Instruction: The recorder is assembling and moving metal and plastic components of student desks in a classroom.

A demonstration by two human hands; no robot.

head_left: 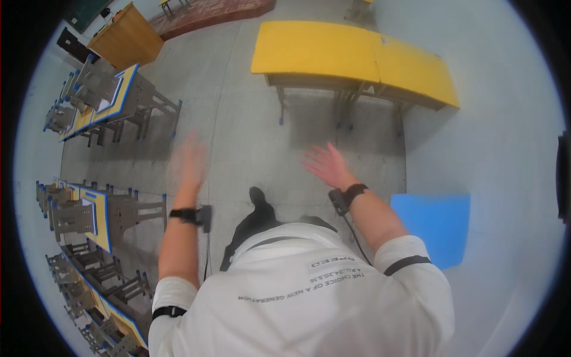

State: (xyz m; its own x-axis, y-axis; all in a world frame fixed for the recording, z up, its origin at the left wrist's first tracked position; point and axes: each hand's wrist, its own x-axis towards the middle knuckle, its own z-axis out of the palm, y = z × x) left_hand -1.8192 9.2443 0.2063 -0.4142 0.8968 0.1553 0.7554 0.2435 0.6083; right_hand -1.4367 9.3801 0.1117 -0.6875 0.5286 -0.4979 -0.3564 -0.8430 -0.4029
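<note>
— What takes up most of the view?

— The grey floor, and on it, ahead of the person, a long yellow desk made of two tops pushed end to end on grey metal legs. Its surface is plain and flat, casting a shadow toward the person.

— And to the sides?

— On the person's left, rows of grey desks with blue-edged yellow tops, chairs stacked upside down on them. On the right, a blue square panel low on the pale wall.

— How are the arms held?

— Both are raised forward over the floor, well apart, each with a black wrist strap. The left hand is blurred, fingers pointing up and away. The right hand is flat, palm down, fingers spread toward the yellow desk.

— Do the hands hold anything?

— No; both hands are spread wide with nothing in them, near the yellow desk but not touching it. A black shoe shows between the forearms.
</note>
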